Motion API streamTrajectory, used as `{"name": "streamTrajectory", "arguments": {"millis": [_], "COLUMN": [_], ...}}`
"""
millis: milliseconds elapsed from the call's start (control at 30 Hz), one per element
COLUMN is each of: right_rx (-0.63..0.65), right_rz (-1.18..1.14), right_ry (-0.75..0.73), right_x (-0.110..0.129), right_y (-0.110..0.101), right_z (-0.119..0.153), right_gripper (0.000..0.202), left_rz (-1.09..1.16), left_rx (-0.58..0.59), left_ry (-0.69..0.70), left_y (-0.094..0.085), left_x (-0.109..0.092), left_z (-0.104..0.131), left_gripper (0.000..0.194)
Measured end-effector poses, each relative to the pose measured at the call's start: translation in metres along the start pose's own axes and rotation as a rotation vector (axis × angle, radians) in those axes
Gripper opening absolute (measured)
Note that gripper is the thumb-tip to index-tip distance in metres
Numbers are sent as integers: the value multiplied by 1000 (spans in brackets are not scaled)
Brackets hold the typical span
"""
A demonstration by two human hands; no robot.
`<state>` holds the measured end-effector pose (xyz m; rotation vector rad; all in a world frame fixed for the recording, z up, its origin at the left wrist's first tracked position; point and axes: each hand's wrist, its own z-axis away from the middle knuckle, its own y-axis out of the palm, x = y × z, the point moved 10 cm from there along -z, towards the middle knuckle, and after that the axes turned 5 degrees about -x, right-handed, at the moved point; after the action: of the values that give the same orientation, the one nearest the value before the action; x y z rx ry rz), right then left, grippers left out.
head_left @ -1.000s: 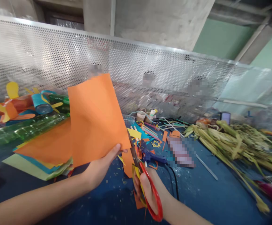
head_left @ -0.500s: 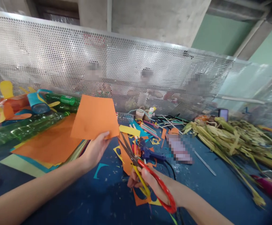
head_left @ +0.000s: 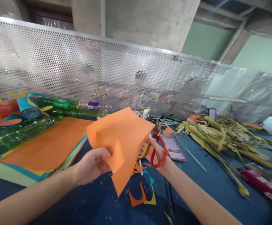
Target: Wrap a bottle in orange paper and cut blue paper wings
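Note:
A sheet of orange paper [head_left: 120,131], turned cornerwise and bent, is in front of me. Its left side is pinched in my left hand [head_left: 92,165], thumb on top and fingers underneath. My right hand [head_left: 158,153] has hold of scissors [head_left: 156,132] with one red and one yellow handle; their blades point up and away, slightly apart. That hand's fingers are at the paper's right edge, partly hidden behind it. Cut scraps [head_left: 138,198] in orange and yellow lie below the sheet on the blue table [head_left: 79,206].
Left stands a pile of coloured paper [head_left: 49,140], with green plastic bottles [head_left: 21,131] behind it. Right are a blurred phone [head_left: 173,148], a straw [head_left: 196,160] and dried stalks [head_left: 210,137]. A perforated metal panel [head_left: 117,62] rises behind the table, with people beyond.
The orange sheet has moved right and turned cornerwise, now bent. My right hand has come up to its right edge with the scissors, whose blades now point upward. The view has shifted slightly right.

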<state>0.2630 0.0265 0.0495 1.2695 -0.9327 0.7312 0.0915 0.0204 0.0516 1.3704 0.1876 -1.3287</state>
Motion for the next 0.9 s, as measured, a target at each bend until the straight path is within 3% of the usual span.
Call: {"name": "streamTrajectory", "arguments": {"millis": [100,200,367,600,733,900], "right_rx": [-60,-191,-241,-52,25,125], "right_rz": [-70,-68,-63,29,244,442], "right_ry": [-156,-343,-469,-400,-466,-378], "right_x": [24,45,52,49,48,25], "right_y": [-12,-35,-46,-22,-6,21], "right_z": [-8,-13,-13,-9,2,17], "right_gripper": [20,27,25,19,25,32], "left_rz": [-52,-93,-108,-203,-343,-453], "left_rx": [53,15,-45,-12,-35,-96], "left_ry": [-36,-14,29,3,75,222], "left_y": [-6,-23,-40,-37,-35,-34], "left_x": [2,0,2,11,7,-10], "left_z": [-9,-27,-44,-44,-38,-33], "left_gripper": [27,28,31,36,30,21]}}
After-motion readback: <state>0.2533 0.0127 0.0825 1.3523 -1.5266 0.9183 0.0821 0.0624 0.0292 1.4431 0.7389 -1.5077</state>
